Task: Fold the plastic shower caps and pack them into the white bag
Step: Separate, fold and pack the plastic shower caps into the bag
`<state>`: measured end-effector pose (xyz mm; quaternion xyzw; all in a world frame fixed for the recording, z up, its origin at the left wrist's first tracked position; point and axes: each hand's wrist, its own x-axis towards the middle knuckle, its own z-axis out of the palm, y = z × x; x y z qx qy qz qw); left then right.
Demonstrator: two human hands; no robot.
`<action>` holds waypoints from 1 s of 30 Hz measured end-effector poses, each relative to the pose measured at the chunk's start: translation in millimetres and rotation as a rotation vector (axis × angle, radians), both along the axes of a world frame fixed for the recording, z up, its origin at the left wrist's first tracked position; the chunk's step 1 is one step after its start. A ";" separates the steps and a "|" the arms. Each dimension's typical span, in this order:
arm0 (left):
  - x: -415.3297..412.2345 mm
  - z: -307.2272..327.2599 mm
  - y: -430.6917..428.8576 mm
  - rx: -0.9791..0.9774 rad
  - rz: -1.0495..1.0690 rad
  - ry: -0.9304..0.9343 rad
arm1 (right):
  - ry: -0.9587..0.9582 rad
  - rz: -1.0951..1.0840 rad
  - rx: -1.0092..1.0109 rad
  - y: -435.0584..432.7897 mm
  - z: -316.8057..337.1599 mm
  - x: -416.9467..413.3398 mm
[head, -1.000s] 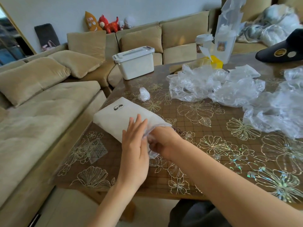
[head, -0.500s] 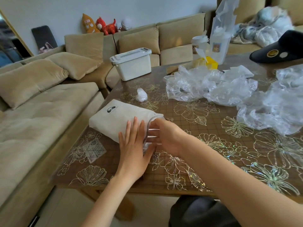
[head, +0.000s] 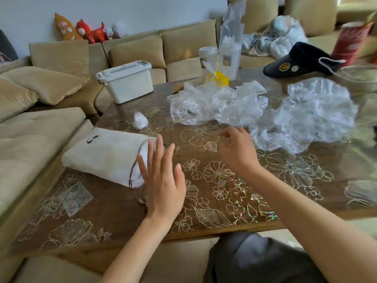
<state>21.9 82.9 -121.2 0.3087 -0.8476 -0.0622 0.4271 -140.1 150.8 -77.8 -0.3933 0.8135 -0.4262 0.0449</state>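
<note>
Counts: one white bag [head: 106,156], two loose heaps of shower caps, one small folded wad [head: 140,120], two hands.

Bag lies flat on the table [head: 224,211] at near left, its closed end close to the table's left edge and its mouth facing right toward the person. A dark cord rims the mouth. Something white shows inside; can't tell how many caps.

Left hand [head: 163,180] is flat, fingers straight and spread, holding nothing. Its fingers [head: 152,158] overlap the bag's mouth; can't tell if they touch it.

Right hand [head: 234,150] is loosely curled and slightly blurred, grasping nothing, over bare tabletop between the bag and the heaps.

Middle heap [head: 214,107] sits at far centre. Right heap [head: 312,115] is larger, just right of it, the two touching. Single caps in either can't be counted. The wad lies apart, just beyond the bag's far side.

Bare flowered tabletop runs from the bag's mouth across to the right heap and along the whole near edge.

Far edge holds one yellow packet [head: 221,78], one tall clear packet [head: 230,48], one black visor [head: 302,60] and one red cup [head: 350,41], blurred. One lidded white box [head: 126,80] stands on the sofa [head: 40,129] off the far-left corner.
</note>
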 end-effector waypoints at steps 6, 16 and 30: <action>-75.2 3.6 29.6 0.306 -0.249 0.003 | 0.335 -0.224 0.330 53.2 -21.7 -56.0; -95.1 8.7 33.0 0.482 -0.323 -0.046 | 0.422 -0.210 0.269 73.5 -30.6 -79.0; -79.5 14.0 15.9 1.514 -0.908 0.528 | -1.218 0.299 -0.603 52.9 36.3 -12.8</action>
